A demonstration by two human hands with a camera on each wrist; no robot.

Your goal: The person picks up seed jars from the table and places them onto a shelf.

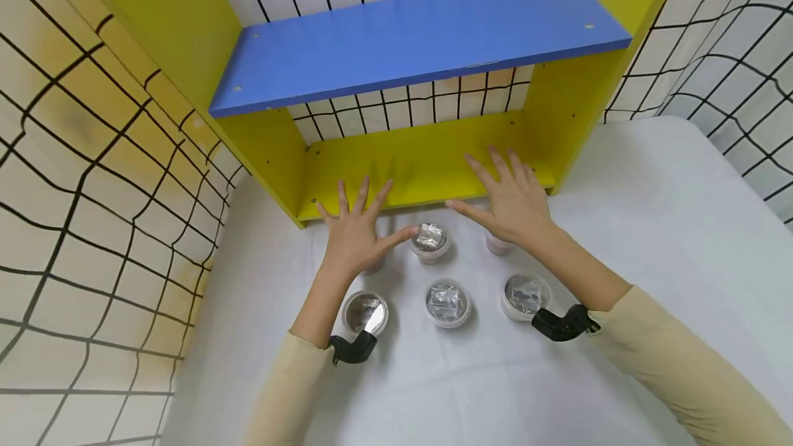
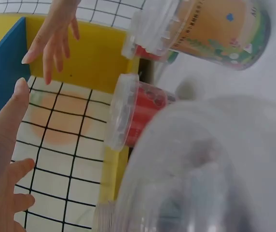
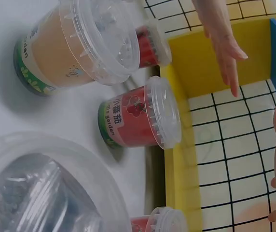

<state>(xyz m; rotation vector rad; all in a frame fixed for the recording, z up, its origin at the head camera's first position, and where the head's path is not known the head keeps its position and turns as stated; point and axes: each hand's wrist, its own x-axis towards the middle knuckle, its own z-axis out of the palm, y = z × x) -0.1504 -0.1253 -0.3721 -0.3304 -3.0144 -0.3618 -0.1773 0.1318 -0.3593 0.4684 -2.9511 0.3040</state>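
My left hand (image 1: 356, 238) and right hand (image 1: 519, 204) are both raised before the shelf unit, fingers spread and holding nothing. Lidded plastic cups stand in two rows below them. In the back row, the middle cup (image 1: 430, 243) sits between the hands, the left thumb tip overlapping its rim in the head view. The back right cup (image 1: 498, 245) and back left cup (image 1: 373, 267) are mostly hidden by the hands. Nearer are the front left cup (image 1: 354, 310), front middle cup (image 1: 447, 303) and front right cup (image 1: 525, 296). The right wrist view shows a red tomato label on a small cup (image 3: 133, 116).
The yellow shelf unit (image 1: 409, 160) with a blue middle shelf (image 1: 421, 36) stands behind the cups on a white-covered table (image 1: 471, 391). Black grid mesh (image 1: 80, 191) runs along the left, back and right. Black wrist cameras (image 1: 354, 348) sit on both forearms.
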